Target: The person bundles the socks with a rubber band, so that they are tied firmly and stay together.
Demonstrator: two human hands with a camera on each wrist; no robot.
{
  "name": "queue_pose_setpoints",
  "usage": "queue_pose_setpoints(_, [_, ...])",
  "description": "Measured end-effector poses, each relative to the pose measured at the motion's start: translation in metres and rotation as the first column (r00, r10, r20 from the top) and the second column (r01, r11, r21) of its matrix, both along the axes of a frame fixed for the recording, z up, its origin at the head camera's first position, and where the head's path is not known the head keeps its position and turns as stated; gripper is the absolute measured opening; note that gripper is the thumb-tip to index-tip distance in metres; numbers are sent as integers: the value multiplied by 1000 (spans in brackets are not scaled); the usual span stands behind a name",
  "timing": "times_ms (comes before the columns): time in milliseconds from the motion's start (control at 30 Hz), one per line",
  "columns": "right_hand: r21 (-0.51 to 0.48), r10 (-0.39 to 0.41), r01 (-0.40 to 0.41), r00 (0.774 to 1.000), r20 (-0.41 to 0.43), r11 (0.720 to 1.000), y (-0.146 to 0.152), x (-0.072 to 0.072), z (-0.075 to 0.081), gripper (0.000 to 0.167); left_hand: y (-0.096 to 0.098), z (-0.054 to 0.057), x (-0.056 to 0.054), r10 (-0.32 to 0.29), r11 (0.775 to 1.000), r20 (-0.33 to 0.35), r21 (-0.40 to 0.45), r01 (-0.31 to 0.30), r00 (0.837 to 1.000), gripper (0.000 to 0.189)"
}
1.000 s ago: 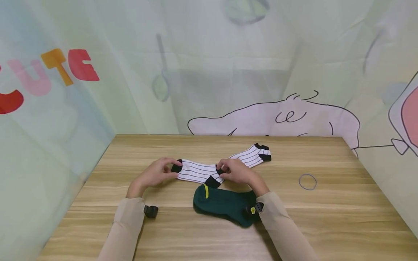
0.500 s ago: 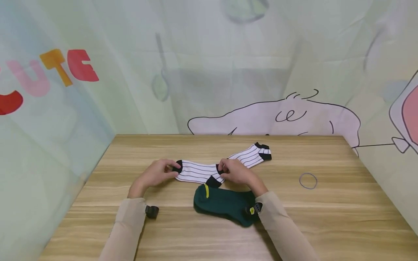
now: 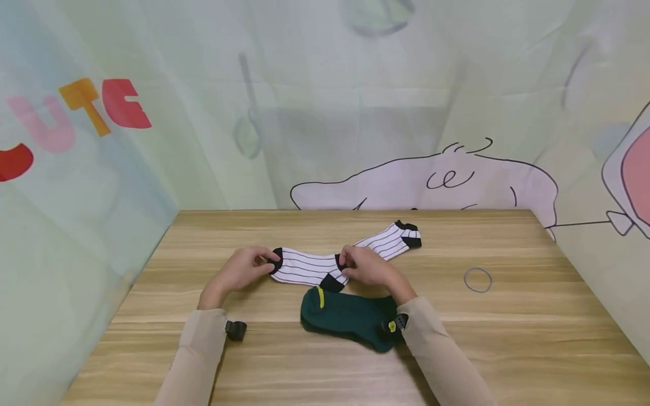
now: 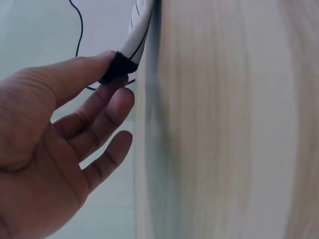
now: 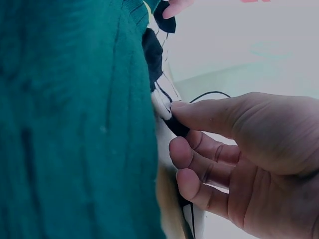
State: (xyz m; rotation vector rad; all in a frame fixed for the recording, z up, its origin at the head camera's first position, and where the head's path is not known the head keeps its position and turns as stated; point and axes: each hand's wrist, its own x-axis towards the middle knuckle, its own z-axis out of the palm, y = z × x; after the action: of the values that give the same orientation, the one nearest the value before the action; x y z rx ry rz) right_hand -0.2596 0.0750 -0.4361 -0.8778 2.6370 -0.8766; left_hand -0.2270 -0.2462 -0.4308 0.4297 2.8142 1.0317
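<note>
A white sock (image 3: 306,267) with thin dark stripes and black toe, heel and cuff lies crosswise on the table. My left hand (image 3: 245,268) pinches its black toe (image 4: 119,67) between thumb and forefinger, the other fingers loosely bent. At the opposite end my right hand (image 3: 367,266) pinches the black cuff (image 5: 175,126) with thumb and fingertips. Behind the right hand lies a second striped sock (image 3: 384,242), partly covered by that hand. A dark green sock (image 3: 345,316) with a yellow mark lies nearer me, its right end partly under the right wrist.
A thin blue ring outline (image 3: 478,280) shows on the wooden table (image 3: 513,344) at the right. Printed cloth curtains (image 3: 355,152) stand along the table's back and sides. Small black cameras (image 3: 236,330) are worn on both wrists.
The left hand has shifted very slightly inward at the sock's toe end, keeping its pinch. The right hand and the other socks have hardly moved.
</note>
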Motion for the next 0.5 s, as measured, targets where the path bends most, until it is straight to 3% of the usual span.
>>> queue_pose_setpoints(500, [-20, -27, 28, 1000, 11, 999, 6, 0, 11, 14, 4, 5, 1, 52, 998, -48, 27, -50, 998, 21])
